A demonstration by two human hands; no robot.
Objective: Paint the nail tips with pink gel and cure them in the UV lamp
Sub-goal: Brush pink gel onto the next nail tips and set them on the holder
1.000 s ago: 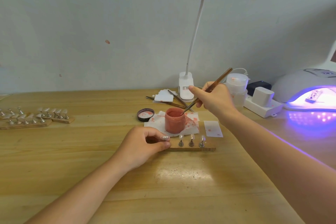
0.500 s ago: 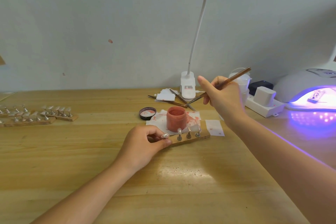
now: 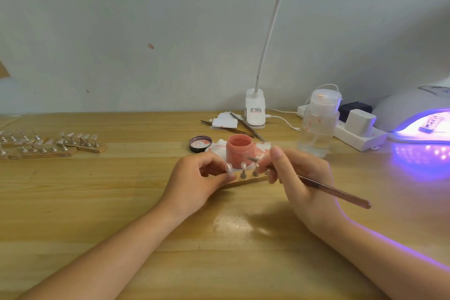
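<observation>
On the wooden bench, mid-width, my left hand pinches the thin wood strip carrying glossy nail tips on metal stems; light and tippy, so I'd hold its end. My right hand clamps the slim, stiff brush.

open pink gel jar behind nail tips on wooden strip

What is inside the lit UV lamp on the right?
Inside the UV lamp, under violet light, lies one strip holder, seemingly carrying nail tips; blur hides their colour and number. The lamp's far end is cut off by the frame edge, so anything else inside cannot be seen.
</observation>
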